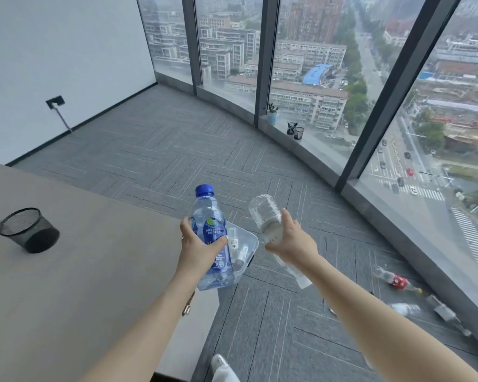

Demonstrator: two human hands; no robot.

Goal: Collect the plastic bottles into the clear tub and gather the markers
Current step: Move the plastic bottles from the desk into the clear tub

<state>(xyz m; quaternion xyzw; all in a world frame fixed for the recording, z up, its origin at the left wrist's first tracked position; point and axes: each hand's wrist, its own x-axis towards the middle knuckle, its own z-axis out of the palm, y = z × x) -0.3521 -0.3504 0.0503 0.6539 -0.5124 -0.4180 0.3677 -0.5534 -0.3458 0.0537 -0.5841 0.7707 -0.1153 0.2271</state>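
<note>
My left hand (198, 248) grips a blue-capped, blue-labelled plastic bottle (211, 238) upright, just above the clear tub (250, 244). My right hand (293, 241) holds a clear bottle (267, 213) tilted bottom-up, to the right of the tub. The tub stands on the carpet beside the table corner and holds a few small bottles (239, 252). More bottles lie on the floor: a clear one (301, 277) under my right wrist, a red-labelled one (396, 279) and a blurred clear one (404, 308) near the window. No markers are clearly visible.
A grey table (66, 285) fills the lower left, with a black mesh cup (28, 230) on it. Two black mesh cups (295, 130) and a small potted plant (271, 114) stand on the window sill. Tall glass windows curve along the right. A white shoe (221, 368) shows below.
</note>
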